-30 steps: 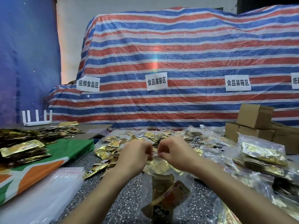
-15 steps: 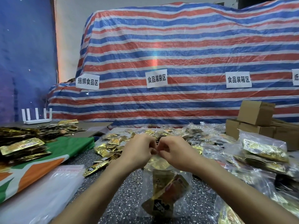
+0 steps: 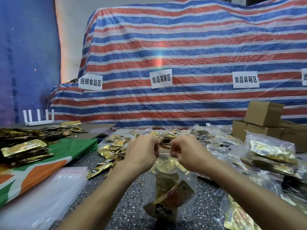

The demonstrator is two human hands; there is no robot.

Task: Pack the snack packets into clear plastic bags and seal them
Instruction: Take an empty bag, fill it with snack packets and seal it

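Left hand, right hand moved apart, each grip pinching clear bag rim.

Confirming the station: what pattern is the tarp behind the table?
The tarp has red, blue and white stripes; head view.

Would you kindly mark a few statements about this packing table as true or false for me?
1. The left hand and the right hand both pinch the top edge of the clear bag. True.
2. That bag is empty. False: snack packets lie inside it.
3. Several cardboard boxes stand at the right. True.
4. The white router stands beside those boxes. False: it stands at the far left, on the other side of the scene.
5. A stack of empty clear bags lies at the lower left. True.
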